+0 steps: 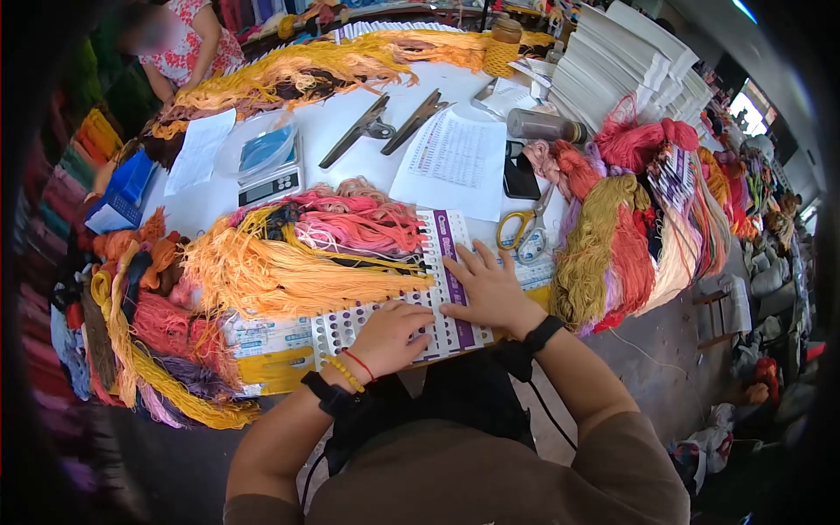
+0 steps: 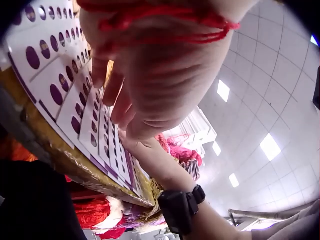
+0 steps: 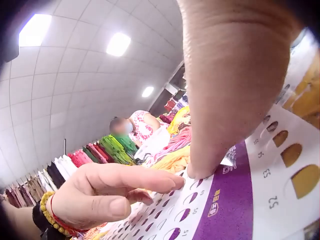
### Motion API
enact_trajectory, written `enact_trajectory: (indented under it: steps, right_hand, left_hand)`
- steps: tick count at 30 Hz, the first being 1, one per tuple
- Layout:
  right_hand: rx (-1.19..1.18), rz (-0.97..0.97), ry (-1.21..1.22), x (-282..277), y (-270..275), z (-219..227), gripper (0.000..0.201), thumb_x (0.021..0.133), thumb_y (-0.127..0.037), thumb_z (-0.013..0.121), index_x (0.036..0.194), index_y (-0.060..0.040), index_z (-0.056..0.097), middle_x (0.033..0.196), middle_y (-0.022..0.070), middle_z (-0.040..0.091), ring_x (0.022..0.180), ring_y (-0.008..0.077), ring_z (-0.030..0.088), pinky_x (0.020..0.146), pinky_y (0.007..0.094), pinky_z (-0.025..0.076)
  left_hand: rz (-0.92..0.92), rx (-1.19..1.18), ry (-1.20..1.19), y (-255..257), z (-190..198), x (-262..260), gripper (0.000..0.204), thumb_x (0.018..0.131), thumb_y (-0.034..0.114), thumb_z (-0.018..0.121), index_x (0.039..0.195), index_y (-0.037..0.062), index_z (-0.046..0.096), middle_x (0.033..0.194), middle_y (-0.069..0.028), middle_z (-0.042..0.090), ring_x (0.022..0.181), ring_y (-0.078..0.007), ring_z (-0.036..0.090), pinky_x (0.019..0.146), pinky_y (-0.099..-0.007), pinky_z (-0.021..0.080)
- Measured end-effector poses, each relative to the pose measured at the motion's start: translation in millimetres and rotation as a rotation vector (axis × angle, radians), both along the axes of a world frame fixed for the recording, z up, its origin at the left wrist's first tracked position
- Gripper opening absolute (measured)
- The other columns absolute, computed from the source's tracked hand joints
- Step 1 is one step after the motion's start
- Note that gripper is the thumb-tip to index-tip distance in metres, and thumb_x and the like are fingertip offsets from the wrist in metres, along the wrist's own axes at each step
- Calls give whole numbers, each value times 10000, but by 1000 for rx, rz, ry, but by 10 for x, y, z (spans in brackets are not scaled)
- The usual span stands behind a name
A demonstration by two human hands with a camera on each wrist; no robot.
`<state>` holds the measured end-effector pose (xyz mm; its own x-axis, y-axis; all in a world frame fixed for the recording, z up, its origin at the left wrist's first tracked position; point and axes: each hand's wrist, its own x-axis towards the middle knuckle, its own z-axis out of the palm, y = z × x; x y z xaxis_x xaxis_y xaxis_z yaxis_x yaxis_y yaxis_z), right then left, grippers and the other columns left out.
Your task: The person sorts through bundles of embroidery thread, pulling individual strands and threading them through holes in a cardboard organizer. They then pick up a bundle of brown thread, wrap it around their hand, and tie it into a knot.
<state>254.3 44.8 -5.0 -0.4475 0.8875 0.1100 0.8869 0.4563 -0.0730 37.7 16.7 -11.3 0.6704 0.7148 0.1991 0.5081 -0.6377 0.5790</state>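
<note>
White cards with rows of punched holes and a purple printed band (image 1: 462, 308) lie overlapping at the table's front edge. My right hand (image 1: 492, 293) rests on the purple band with its fingers spread. Beside it, my left hand (image 1: 385, 337) lies over the hole rows, its fingers loosely bent. In the right wrist view the left hand (image 3: 100, 192) has a nearly straight index finger, with fingertips right at the holes. Orange thread skeins (image 1: 297, 276) hang from the cards toward the left, with pink-red skeins (image 1: 372, 223) behind them.
Scissors (image 1: 529, 229) and a phone (image 1: 521, 175) lie right of a printed sheet (image 1: 451, 162). Two large clips (image 1: 359, 131) and a scale (image 1: 271, 179) stand farther back. Heaped skeins (image 1: 608, 245) flank the table. Another person (image 1: 197, 44) is at the far left.
</note>
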Motion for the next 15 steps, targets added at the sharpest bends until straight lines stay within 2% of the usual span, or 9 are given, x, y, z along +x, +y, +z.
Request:
enact_trajectory:
  steps: [6,8,10,11,12,13,14,15]
  right_hand:
    - [33,-31,29,95,-40,-90,747,706,-607,522,1283,-146,408,1336,126,361,1266,330,265,984,568,178]
    - [34,-22,78,144,-27,-137,749,711,-614,514,1277,-135,410,1333,137,356,1263,320,265,966,575,200]
    - [122,-36,277,250,41,2,626,730,-515,584,1188,-99,496,1219,150,469,1167,290,403,921,502,317]
    - [135,-59,268,389,108,61,626,730,-515,584,1188,-99,496,1219,150,469,1167,290,403,921,502,317]
    - [35,-171,568,556,227,138,517,745,-426,609,1117,-74,534,1122,149,525,1068,263,477,865,435,373]
    - [-64,-278,871,729,350,206,409,760,-337,635,1045,-50,573,1024,147,580,969,236,551,808,368,430]
    - [82,-301,1048,960,478,200,236,782,-197,622,922,-9,597,810,108,622,754,175,601,675,271,466]
    - [99,-364,1150,1255,611,239,179,795,-166,593,884,-11,605,721,57,611,667,114,568,598,252,451]
  left_hand:
    - [-9,9,-10,-13,-50,21,259,743,170,607,978,60,611,1000,-92,582,942,-273,502,863,-359,372]
    - [43,10,-48,-6,-46,40,230,728,154,602,937,60,610,951,-80,593,904,-275,518,839,-368,393]
    - [31,-42,-86,-5,-14,43,228,729,142,604,940,58,614,960,-84,596,921,-276,520,846,-373,388]
    - [58,-116,-117,-10,-10,27,229,736,134,608,951,52,615,976,-95,597,945,-278,519,846,-368,394]
    - [36,-110,-119,-16,-3,21,229,736,134,608,951,52,615,976,-95,597,945,-278,519,846,-368,394]
    - [96,-164,-172,-20,7,10,217,744,116,608,949,47,615,983,-96,598,928,-257,532,821,-345,410]
    - [158,-220,-223,-26,24,-15,204,752,98,608,948,41,616,990,-97,598,912,-236,545,797,-322,426]
    - [144,-214,-224,-37,52,-51,204,752,98,608,948,41,616,990,-97,598,912,-236,545,797,-322,426]
